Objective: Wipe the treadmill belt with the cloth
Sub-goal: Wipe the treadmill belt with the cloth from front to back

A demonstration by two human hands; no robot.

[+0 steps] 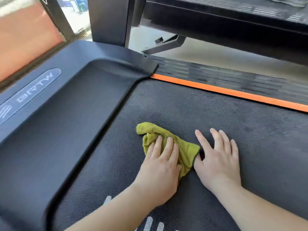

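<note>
The green cloth [185, 150] lies bunched on the treadmill belt [216, 110], near its front edge by the motor cover [66, 122]. The left hand [160, 164] presses it flat, its grip loose, fingers laid straight over the fabric. The right hand [218, 160] rests spread on bare belt, holding nothing, its thumb touching the cloth's corner. Wiping seems under way. No cleaned patch stands out, so the stretch toward the orange strip [233, 93] probably remains.

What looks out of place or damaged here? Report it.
Nothing stands out. The belt shows no spill or tear. The green cloth is bunched under the left hand, and the right hand lies flat beside it.
</note>
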